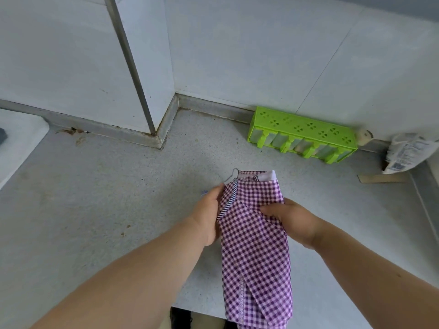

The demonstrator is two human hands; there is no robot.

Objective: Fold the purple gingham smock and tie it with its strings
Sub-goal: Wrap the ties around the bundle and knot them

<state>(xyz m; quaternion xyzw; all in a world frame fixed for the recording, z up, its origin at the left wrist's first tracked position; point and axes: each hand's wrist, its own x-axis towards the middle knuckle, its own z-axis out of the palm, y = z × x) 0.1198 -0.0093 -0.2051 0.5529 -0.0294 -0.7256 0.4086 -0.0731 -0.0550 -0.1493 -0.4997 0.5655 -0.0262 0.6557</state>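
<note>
The purple gingham smock (255,238) lies in the lower middle of the frame on the grey worktop (107,198), already folded into a long strip. The left hand (209,214) holds its striped edge; the right hand (289,217) pinches the other side. More folding and tying look left to do.

Smock (255,245): lower end cut off by the bottom edge of the frame; inner layers hidden under the top fold.
Left hand (209,214): fingertips tucked behind the smock's left edge, grip not readable.
Right hand (289,218): fingers partly buried in the cloth.
String (231,176): thin, its far end too small to trace.
Packet (408,151), right edge: cut off, print blurred beyond reading.
Green rack (301,134): contents of its clear boxes unclear.
Dark item (2,136), left edge: mostly out of frame.
</note>
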